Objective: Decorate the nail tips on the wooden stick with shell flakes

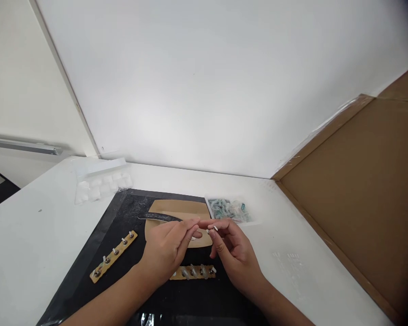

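Note:
My right hand (236,251) pinches a small white piece, apparently a nail tip on a tiny stand (215,228), between thumb and fingers. Close against it, my left hand (168,246) has its thumb and forefinger pressed together; what they hold is hidden. A dark curved nail file (159,217) runs behind the left fingers, and I cannot tell whether it is gripped or lies on the tan board (177,207). Below the hands is a yellowish holder strip (187,276) bearing clear clips and white tips. Another strip (114,256) with several small white tips on posts lies left of my left forearm.
A black mat (85,267) covers the middle of the white table (309,271). Behind my right hand stands a clear box (229,210) of greenish translucent pieces. A clear compartment tray (102,185) sits back left. White wall behind, cardboard panel (353,181) right.

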### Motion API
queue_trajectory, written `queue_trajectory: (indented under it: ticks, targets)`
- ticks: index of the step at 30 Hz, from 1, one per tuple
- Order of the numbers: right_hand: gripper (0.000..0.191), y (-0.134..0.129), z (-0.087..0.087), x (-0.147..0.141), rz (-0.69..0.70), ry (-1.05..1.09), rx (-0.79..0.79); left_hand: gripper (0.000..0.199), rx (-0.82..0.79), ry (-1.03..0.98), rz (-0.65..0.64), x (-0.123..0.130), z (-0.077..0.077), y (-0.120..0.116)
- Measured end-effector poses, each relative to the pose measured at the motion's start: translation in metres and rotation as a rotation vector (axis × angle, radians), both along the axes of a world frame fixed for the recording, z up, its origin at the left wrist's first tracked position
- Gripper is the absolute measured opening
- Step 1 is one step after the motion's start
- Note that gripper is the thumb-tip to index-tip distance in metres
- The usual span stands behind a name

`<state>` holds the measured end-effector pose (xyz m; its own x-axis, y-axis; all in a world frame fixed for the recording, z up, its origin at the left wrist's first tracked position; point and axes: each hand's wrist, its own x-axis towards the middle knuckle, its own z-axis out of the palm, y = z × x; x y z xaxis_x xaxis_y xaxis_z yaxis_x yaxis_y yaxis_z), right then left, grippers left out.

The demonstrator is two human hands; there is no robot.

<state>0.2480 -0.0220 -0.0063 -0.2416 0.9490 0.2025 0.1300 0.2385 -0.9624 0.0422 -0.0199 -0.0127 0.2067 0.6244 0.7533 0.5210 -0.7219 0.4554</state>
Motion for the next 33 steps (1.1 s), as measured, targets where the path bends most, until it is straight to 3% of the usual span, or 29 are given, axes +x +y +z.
queue_trajectory:
  ticks: [7,14,19,33]
  targets:
    - [0.028,0.003,0.003,0.000,0.029,0.067,-0.142,0.022,-0.011,0.010,-0.037,0.002,0.006,-0.003]
    - [0.021,0.000,0.001,0.001,0.084,-0.183,0.020,0.023,-0.159,-0.086,-0.163,0.003,0.011,-0.004]
    - [0.019,0.002,0.000,0.006,0.143,-0.129,0.013,0.023,-0.294,-0.200,-0.284,0.000,0.010,-0.002]
    - [0.028,0.004,0.010,0.007,0.219,-0.055,-0.077,0.013,-0.259,-0.135,-0.405,-0.011,0.019,0.005]
